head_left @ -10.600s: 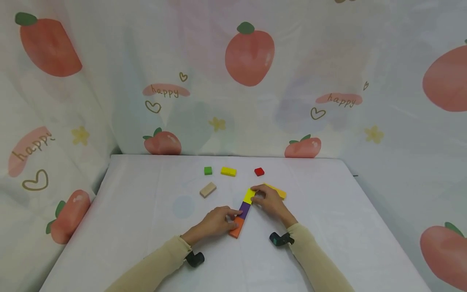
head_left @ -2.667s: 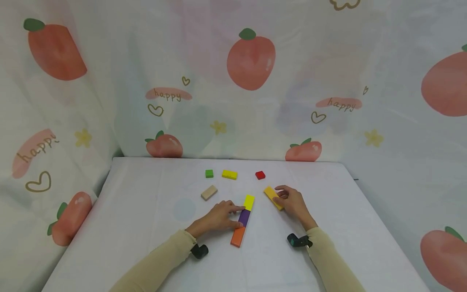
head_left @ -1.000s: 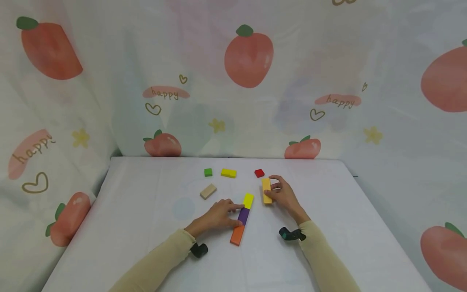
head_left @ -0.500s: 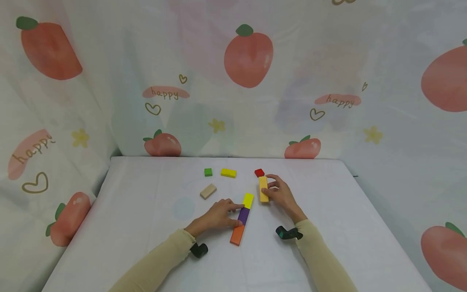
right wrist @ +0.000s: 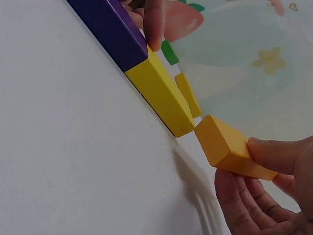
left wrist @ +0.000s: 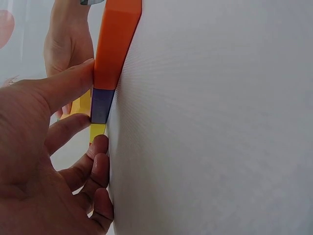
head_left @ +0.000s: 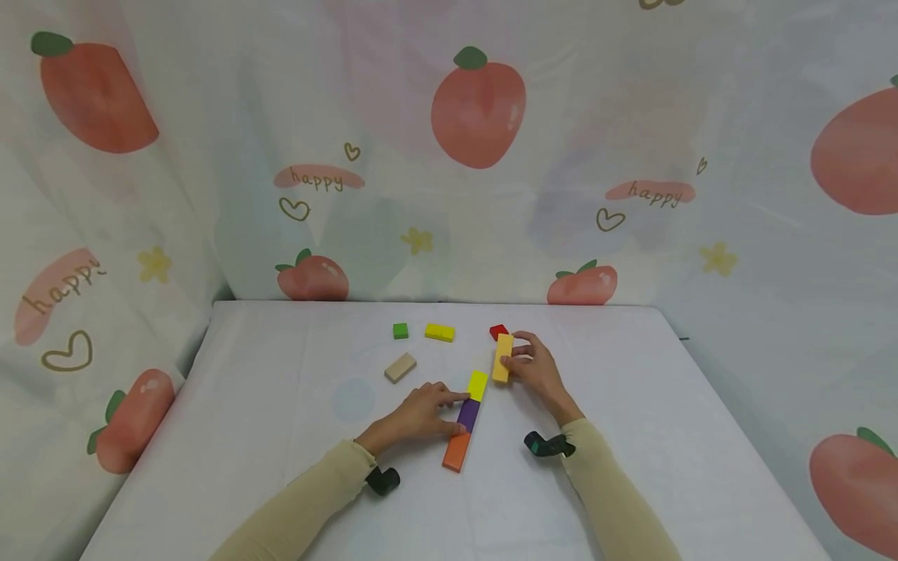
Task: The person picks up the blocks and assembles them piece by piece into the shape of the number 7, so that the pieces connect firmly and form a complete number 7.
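An orange block [head_left: 456, 453], a purple block [head_left: 469, 415] and a yellow block [head_left: 478, 385] lie end to end in a slanting row on the white cloth. My left hand [head_left: 419, 413] rests at the row's left side, its thumb and index fingertip touching the blocks around the purple one. In the left wrist view its other fingers bend loosely beside the row. My right hand [head_left: 540, 374] pinches an amber-yellow block [right wrist: 230, 149] between thumb and fingers. That block is tilted, its near end close to the yellow block's far end, with a shadow on the cloth below.
Behind stand a green block [head_left: 400, 331], another yellow block [head_left: 440, 333] and a red block [head_left: 497, 330], the red one partly covered by the held block. A plain wooden block [head_left: 401, 368] lies left of the row. A printed curtain [head_left: 477, 234] hangs behind the table.
My right hand has picked up the amber-yellow block from the right, turned it more upright and carried it left towards the row's far end. My left hand stays at the row.
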A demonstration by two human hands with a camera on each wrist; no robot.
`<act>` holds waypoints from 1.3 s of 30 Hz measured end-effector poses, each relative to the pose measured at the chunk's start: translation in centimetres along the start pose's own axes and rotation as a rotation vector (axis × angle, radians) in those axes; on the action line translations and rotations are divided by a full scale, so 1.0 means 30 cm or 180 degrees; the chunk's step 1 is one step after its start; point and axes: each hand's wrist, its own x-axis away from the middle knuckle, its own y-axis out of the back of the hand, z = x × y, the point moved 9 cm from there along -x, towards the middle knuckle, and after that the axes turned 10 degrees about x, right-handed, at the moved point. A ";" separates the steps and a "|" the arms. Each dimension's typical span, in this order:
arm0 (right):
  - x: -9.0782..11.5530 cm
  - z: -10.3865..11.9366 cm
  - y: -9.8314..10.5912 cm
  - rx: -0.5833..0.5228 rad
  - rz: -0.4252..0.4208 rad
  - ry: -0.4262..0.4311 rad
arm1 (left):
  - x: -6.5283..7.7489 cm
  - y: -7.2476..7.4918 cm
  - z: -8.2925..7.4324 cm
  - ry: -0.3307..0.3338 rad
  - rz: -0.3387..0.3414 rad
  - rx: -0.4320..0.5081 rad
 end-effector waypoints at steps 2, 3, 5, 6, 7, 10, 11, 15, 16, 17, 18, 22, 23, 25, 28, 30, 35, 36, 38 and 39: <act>-0.002 0.004 -0.002 -0.0073 -0.0014 0.0017 | -0.001 -0.001 0.001 -0.0003 -0.0003 0.0001; -0.003 0.007 -0.003 -0.0117 -0.0020 0.0020 | -0.002 -0.001 0.002 -0.0003 -0.0004 0.0002; -0.005 0.010 -0.004 -0.0178 -0.0043 0.0020 | -0.002 -0.004 0.003 -0.0004 -0.0005 -0.0001; -0.006 0.010 -0.005 -0.0204 -0.0050 0.0020 | -0.002 -0.005 0.004 -0.0005 -0.0007 -0.0004; -0.008 0.010 -0.006 -0.0219 -0.0059 0.0013 | -0.002 -0.006 0.005 -0.0009 -0.0006 -0.0011; -0.013 0.013 -0.009 -0.0284 -0.0083 -0.0019 | 0.000 -0.007 0.003 -0.0023 -0.0013 -0.0028; -0.015 0.014 -0.011 -0.0314 -0.0087 -0.0032 | 0.000 -0.005 0.000 -0.0033 -0.0015 -0.0027; -0.020 0.023 -0.016 -0.0377 -0.0092 -0.0067 | 0.001 -0.001 -0.005 -0.0035 -0.0018 -0.0026; -0.021 0.025 -0.017 -0.0376 -0.0094 -0.0075 | 0.000 -0.001 -0.005 -0.0026 -0.0017 -0.0025; -0.022 0.027 -0.018 -0.0360 -0.0092 -0.0079 | -0.001 0.000 -0.003 -0.0011 -0.0017 -0.0025; -0.023 0.028 -0.020 -0.0348 -0.0090 -0.0077 | -0.001 0.000 -0.002 0.0009 -0.0018 -0.0026; -0.029 0.034 -0.026 -0.0348 -0.0101 -0.0037 | -0.003 0.004 0.000 0.0048 -0.0024 -0.0007; -0.030 0.035 -0.029 -0.0365 -0.0100 -0.0023 | -0.004 0.005 0.001 0.0047 -0.0027 -0.0007; -0.035 0.033 -0.035 -0.0434 -0.0101 -0.0008 | -0.004 0.005 0.001 0.0043 -0.0029 -0.0008; -0.041 0.027 -0.046 -0.0519 -0.0085 -0.0011 | -0.005 0.001 0.004 0.0029 -0.0027 -0.0012; -0.043 0.025 -0.051 -0.0556 -0.0083 0.0002 | -0.006 -0.002 0.004 0.0013 -0.0022 -0.0011; -0.045 0.021 -0.059 -0.0547 -0.0097 -0.0015 | -0.008 -0.006 0.006 -0.0029 -0.0022 -0.0022; -0.045 0.021 -0.061 -0.0537 -0.0093 -0.0015 | -0.008 -0.006 0.007 -0.0028 -0.0024 -0.0026; -0.047 0.022 -0.064 -0.0502 -0.0085 -0.0026 | -0.009 -0.005 0.008 -0.0023 -0.0031 -0.0036; -0.047 0.023 -0.065 -0.0473 -0.0082 -0.0016 | -0.009 -0.006 0.009 -0.0019 -0.0036 -0.0036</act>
